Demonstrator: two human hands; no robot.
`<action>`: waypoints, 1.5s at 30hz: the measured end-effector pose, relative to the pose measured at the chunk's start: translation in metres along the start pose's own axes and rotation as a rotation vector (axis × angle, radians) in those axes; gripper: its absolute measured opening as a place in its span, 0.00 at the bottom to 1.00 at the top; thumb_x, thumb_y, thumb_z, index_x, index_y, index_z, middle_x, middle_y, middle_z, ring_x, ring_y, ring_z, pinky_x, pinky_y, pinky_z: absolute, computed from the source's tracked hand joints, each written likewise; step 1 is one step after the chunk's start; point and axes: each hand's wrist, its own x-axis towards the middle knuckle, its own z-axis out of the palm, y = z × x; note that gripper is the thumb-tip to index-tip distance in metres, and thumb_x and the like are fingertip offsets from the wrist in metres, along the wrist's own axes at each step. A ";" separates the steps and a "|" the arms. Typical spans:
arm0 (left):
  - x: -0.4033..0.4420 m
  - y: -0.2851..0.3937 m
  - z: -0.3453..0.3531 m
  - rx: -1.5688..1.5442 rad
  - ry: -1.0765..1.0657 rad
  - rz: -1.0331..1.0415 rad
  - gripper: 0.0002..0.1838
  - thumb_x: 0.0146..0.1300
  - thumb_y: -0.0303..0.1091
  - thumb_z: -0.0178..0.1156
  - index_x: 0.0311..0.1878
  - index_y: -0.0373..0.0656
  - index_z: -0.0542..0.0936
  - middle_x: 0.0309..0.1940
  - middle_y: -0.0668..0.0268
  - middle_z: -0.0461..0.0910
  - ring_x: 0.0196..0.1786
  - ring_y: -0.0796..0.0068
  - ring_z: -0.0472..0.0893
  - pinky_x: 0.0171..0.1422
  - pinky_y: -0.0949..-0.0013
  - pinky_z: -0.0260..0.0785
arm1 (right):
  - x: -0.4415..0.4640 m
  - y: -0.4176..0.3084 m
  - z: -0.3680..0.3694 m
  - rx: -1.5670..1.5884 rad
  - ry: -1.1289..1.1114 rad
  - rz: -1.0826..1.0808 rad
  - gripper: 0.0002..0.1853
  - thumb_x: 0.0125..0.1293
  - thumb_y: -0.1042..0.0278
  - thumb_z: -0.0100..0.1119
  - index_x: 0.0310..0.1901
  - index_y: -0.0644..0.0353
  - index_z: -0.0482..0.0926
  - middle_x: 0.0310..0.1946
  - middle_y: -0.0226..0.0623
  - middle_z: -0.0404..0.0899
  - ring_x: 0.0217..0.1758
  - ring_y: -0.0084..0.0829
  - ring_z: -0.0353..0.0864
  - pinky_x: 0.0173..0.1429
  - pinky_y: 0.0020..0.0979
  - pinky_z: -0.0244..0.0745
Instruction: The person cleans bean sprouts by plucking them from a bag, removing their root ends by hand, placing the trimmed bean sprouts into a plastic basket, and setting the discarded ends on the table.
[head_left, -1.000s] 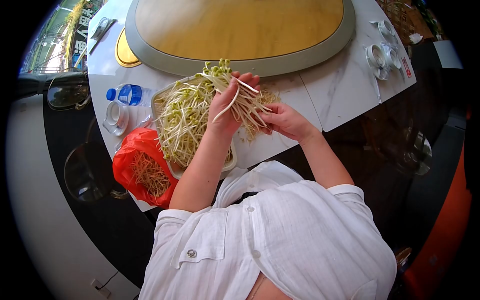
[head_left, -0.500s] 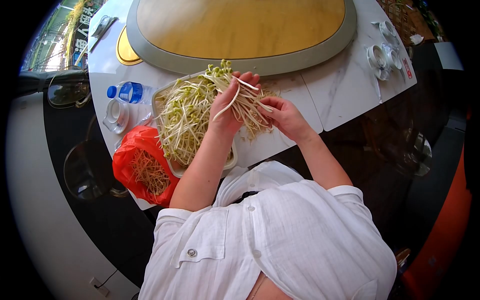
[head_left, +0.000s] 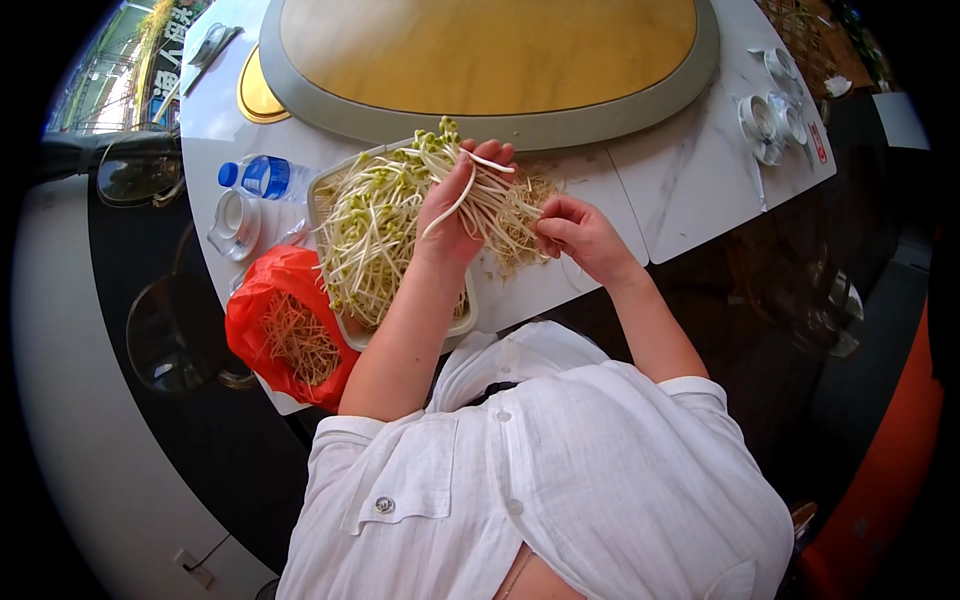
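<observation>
A bunch of bean sprouts (head_left: 487,200) lies in my left hand (head_left: 452,205), the fingers curled around it, yellow-green heads pointing up and away and root ends to the right. My right hand (head_left: 585,238) is beside the root ends, thumb and fingers pinched together; a thin pale strand seems to show below the fingertips, but what they grip is too small to make out. Left of my left hand, a pale basket (head_left: 352,338) is heaped with more bean sprouts (head_left: 370,235). Loose thin root ends (head_left: 520,250) lie on the table under my hands.
An open red plastic bag (head_left: 262,300) of brownish root trimmings (head_left: 303,345) sits against the basket's near left side. Beyond it are a white cup (head_left: 235,220) and a blue-capped water bottle (head_left: 268,177). A grey-rimmed yellow turntable (head_left: 480,128) fills the far side; white dishes (head_left: 765,125) stand right.
My right hand has moved slightly right and away from the bunch, its fingers drawn closer together. My left hand still holds the sprouts in nearly the same place.
</observation>
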 end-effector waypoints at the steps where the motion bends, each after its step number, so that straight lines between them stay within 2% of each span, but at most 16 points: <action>1: 0.000 0.001 -0.001 0.010 -0.001 -0.006 0.11 0.66 0.30 0.49 0.49 0.39 0.72 0.50 0.57 0.75 0.58 0.60 0.71 0.64 0.57 0.64 | -0.002 -0.001 -0.002 -0.016 -0.003 0.034 0.07 0.61 0.71 0.54 0.40 0.62 0.75 0.28 0.28 0.74 0.27 0.18 0.70 0.32 0.20 0.66; 6: 0.000 -0.003 0.001 0.057 0.012 -0.017 0.11 0.65 0.31 0.50 0.49 0.39 0.72 0.50 0.58 0.75 0.58 0.60 0.71 0.65 0.57 0.63 | -0.003 -0.013 0.008 -0.046 -0.018 0.074 0.11 0.62 0.70 0.51 0.45 0.65 0.75 0.29 0.30 0.75 0.29 0.19 0.71 0.35 0.21 0.67; 8: 0.001 -0.004 0.001 0.068 0.060 -0.011 0.12 0.65 0.32 0.51 0.50 0.42 0.70 0.48 0.57 0.76 0.56 0.57 0.73 0.59 0.56 0.69 | 0.001 -0.014 0.009 -0.108 -0.029 0.077 0.14 0.62 0.69 0.51 0.47 0.67 0.74 0.30 0.31 0.76 0.29 0.19 0.71 0.36 0.21 0.68; 9: 0.001 -0.004 0.001 0.070 0.060 -0.011 0.12 0.65 0.32 0.51 0.50 0.42 0.70 0.48 0.57 0.76 0.56 0.57 0.73 0.59 0.56 0.69 | 0.002 -0.014 0.008 -0.107 -0.030 0.076 0.14 0.62 0.69 0.51 0.47 0.67 0.74 0.30 0.31 0.76 0.29 0.19 0.71 0.36 0.21 0.68; 18: 0.003 -0.004 -0.004 0.164 0.051 0.046 0.11 0.65 0.32 0.50 0.50 0.42 0.69 0.46 0.56 0.77 0.53 0.57 0.75 0.56 0.58 0.70 | 0.004 -0.014 0.006 0.040 0.032 0.137 0.12 0.62 0.68 0.53 0.44 0.65 0.75 0.27 0.26 0.74 0.27 0.17 0.70 0.33 0.20 0.67; 23: 0.002 -0.008 0.000 0.190 0.040 0.030 0.10 0.66 0.31 0.49 0.49 0.42 0.68 0.44 0.56 0.78 0.53 0.56 0.75 0.55 0.58 0.71 | 0.008 -0.012 0.007 -0.046 0.013 0.114 0.13 0.60 0.63 0.60 0.42 0.62 0.76 0.25 0.23 0.73 0.25 0.15 0.68 0.31 0.18 0.64; 30: 0.001 -0.013 0.001 0.223 0.044 0.031 0.10 0.66 0.30 0.49 0.48 0.41 0.68 0.44 0.54 0.77 0.54 0.55 0.75 0.56 0.57 0.70 | 0.009 -0.009 0.008 -0.155 0.035 0.079 0.09 0.59 0.67 0.59 0.38 0.62 0.76 0.23 0.23 0.72 0.25 0.14 0.67 0.29 0.17 0.61; 32: 0.002 -0.016 0.002 0.226 0.058 0.049 0.09 0.66 0.30 0.49 0.48 0.40 0.69 0.44 0.54 0.77 0.54 0.55 0.75 0.56 0.56 0.70 | 0.013 -0.005 0.006 -0.212 0.174 0.009 0.06 0.60 0.69 0.56 0.35 0.62 0.76 0.23 0.23 0.72 0.24 0.14 0.67 0.28 0.18 0.62; 33: 0.003 -0.016 0.002 0.226 0.057 0.048 0.09 0.66 0.30 0.49 0.48 0.40 0.69 0.44 0.54 0.77 0.54 0.55 0.75 0.56 0.56 0.70 | 0.015 -0.001 0.002 -0.212 0.175 0.008 0.06 0.60 0.69 0.56 0.35 0.62 0.76 0.23 0.23 0.72 0.24 0.14 0.67 0.28 0.18 0.62; 35: 0.005 -0.017 -0.002 0.215 0.076 0.074 0.10 0.66 0.30 0.48 0.49 0.39 0.68 0.47 0.55 0.76 0.56 0.57 0.73 0.60 0.57 0.68 | 0.017 0.008 -0.009 -0.005 0.372 0.003 0.05 0.61 0.70 0.54 0.33 0.62 0.75 0.22 0.25 0.72 0.23 0.15 0.68 0.27 0.19 0.64; 36: 0.006 -0.016 -0.003 0.215 0.076 0.076 0.10 0.66 0.30 0.48 0.49 0.39 0.68 0.47 0.55 0.76 0.56 0.57 0.73 0.60 0.57 0.68 | 0.016 0.008 -0.011 -0.004 0.384 0.026 0.05 0.62 0.69 0.52 0.33 0.62 0.74 0.23 0.27 0.73 0.23 0.16 0.70 0.26 0.20 0.66; 37: 0.008 -0.015 -0.005 0.211 0.084 0.086 0.10 0.66 0.30 0.49 0.49 0.39 0.69 0.47 0.55 0.76 0.56 0.57 0.73 0.60 0.57 0.67 | 0.014 0.007 -0.013 -0.006 0.382 0.024 0.05 0.62 0.69 0.52 0.33 0.62 0.74 0.23 0.27 0.73 0.23 0.16 0.70 0.26 0.20 0.66; 39: 0.009 -0.014 -0.007 0.207 0.096 0.094 0.10 0.66 0.30 0.49 0.49 0.39 0.69 0.47 0.55 0.76 0.55 0.57 0.73 0.60 0.57 0.67 | 0.004 0.003 -0.012 -0.053 0.201 0.284 0.07 0.63 0.69 0.50 0.36 0.62 0.74 0.25 0.29 0.74 0.24 0.17 0.71 0.28 0.20 0.68; 45: 0.010 -0.014 -0.013 0.258 0.071 0.105 0.10 0.66 0.30 0.49 0.48 0.39 0.69 0.46 0.54 0.76 0.55 0.56 0.74 0.60 0.56 0.67 | -0.005 -0.002 0.017 0.252 -0.014 0.299 0.09 0.64 0.67 0.50 0.40 0.63 0.75 0.31 0.31 0.77 0.27 0.17 0.72 0.31 0.21 0.69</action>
